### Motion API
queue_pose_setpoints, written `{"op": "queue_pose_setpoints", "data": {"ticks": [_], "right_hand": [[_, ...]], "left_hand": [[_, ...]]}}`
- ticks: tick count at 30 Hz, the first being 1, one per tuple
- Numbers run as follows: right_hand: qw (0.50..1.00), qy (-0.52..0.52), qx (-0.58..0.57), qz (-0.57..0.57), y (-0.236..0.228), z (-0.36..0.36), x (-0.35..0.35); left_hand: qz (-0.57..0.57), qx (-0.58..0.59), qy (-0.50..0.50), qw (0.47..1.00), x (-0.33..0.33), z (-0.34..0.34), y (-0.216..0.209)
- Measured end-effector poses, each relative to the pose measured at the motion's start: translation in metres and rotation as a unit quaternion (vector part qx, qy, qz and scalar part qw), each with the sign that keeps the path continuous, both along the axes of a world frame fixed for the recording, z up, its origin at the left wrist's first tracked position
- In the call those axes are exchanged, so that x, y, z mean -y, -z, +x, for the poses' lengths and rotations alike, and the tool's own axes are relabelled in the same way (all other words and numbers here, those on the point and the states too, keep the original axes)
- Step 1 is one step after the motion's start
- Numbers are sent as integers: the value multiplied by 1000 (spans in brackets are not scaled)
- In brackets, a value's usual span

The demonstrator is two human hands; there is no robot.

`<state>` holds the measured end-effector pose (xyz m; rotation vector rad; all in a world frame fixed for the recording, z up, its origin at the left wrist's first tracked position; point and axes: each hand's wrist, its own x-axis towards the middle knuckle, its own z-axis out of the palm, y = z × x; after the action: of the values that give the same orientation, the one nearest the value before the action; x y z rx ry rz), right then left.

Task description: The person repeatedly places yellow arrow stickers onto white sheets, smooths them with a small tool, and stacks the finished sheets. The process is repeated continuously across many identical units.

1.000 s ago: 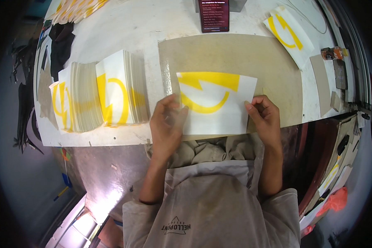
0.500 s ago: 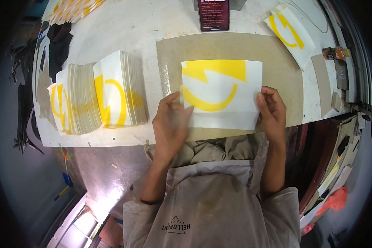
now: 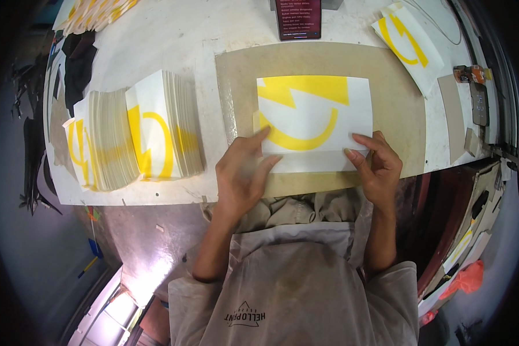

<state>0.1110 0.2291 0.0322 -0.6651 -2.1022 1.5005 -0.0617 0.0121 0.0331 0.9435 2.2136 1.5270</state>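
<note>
A white paper piece with a yellow print (image 3: 303,115) lies on the beige mat in front of me, a crease running across its lower part. My left hand (image 3: 242,170) is open at its lower left edge, with the index fingertip and thumb apart on the paper. On the lower right side, my right hand (image 3: 380,164) is also open, its index finger and thumb spread on the paper near the crease. The remaining fingers of both hands are partly hidden. A narrow pale flap sticks out along the paper's left edge.
Two thick stacks of similar printed paper (image 3: 158,130) stand at the left. More printed pieces (image 3: 98,12) lie at the far left, and another (image 3: 406,46) at the far right. A phone (image 3: 299,20) stands at the back; a small dark clock (image 3: 479,104) is on the right.
Both hands have shifted from the paper's side edges onto its lower corners, with fingertips now on its upper face. The paper has moved slightly away from me and to the right.
</note>
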Motion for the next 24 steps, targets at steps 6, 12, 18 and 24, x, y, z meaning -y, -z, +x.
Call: {"op": "queue_pose_setpoints", "data": {"ticks": [6,12,18,24], "right_hand": [[1000,-7,-7,-18,0,3,-2],[971,34,26,237,2,3,4],[896,-82,37,435,4,0,6],[908,-135,16,396,10,-4,29]], "left_hand": [[0,54,-6,998,2,-1,-5],[-21,-209,8,978,4,-8,2],[-54,-367,101,923,0,-15,7],[-75,-371,136,915,1,2,13]]}}
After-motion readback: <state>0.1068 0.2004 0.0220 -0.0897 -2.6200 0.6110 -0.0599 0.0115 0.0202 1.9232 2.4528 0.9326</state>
